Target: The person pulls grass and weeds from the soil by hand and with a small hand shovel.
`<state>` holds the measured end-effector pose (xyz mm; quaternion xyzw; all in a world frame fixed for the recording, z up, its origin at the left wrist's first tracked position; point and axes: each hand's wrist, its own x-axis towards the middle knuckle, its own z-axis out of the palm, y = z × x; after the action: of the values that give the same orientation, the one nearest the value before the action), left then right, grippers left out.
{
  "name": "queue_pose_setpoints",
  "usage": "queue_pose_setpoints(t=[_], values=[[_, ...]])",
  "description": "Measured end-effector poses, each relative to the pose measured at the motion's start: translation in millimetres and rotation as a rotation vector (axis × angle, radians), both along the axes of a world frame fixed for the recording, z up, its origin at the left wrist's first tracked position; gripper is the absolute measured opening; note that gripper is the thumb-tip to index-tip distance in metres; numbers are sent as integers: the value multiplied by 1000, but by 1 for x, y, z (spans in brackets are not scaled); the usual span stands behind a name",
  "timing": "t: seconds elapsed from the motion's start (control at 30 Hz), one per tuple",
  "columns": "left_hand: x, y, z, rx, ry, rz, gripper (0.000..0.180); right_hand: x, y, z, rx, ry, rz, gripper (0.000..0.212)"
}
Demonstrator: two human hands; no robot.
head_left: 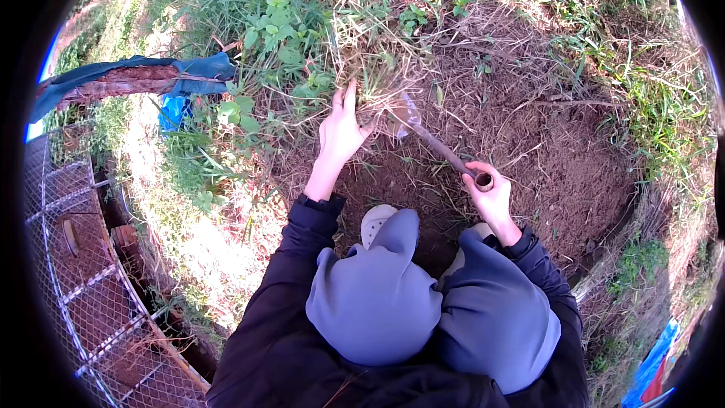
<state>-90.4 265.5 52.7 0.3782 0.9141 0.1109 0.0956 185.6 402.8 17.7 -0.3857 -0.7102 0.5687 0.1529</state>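
My left hand [342,130] is at the base of a tuft of dry and green grass [374,79], with the tuft between the thumb and the fairly straight fingers. My right hand [491,195] is closed round the near end of a brown tubular handle [440,147], whose hollow end faces up. This handle belongs to a hand tool with a flat, shiny metal blade [406,115]. The blade lies low against the roots, just right of my left hand; grass and glare partly hide its exact shape.
Bare, dug soil [578,166] spreads to the right, strewn with dry stalks. Leafy weeds [272,30] grow at the far left. A cloth-wrapped beam [143,75] and a wire-mesh panel [83,257] stand at left. My knees [377,302] and a pale clog [375,221] are close below.
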Motion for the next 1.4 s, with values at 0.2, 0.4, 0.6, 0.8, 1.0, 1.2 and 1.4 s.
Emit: queue_pose_setpoints(t=[0.2, 0.4, 0.6, 0.8, 1.0, 1.2, 1.4], values=[[-33, 32, -52, -407, 116, -112, 99, 82, 14, 42, 414, -115, 216, 23], [-33, 46, -45, -487, 87, -193, 63, 88, 19, 60, 386, -159, 168, 26], [-34, 27, -31, -223, -158, -9, 33, -14, 9, 10, 604, -14, 240, 21], [-37, -19, -15, -124, -188, 132, 39, -9, 12, 11, 497, -27, 224, 17], [-27, -43, -49, 496, -406, 295, 31, 19, 11, 10, 610, 27, 277, 19], [8, -24, -28, 749, -642, 574, 31, -50, 6, -9, 625, 61, 202, 14], [32, -53, -38, 753, -595, 613, 30, -38, -2, 6, 54, 2, -86, 16]])
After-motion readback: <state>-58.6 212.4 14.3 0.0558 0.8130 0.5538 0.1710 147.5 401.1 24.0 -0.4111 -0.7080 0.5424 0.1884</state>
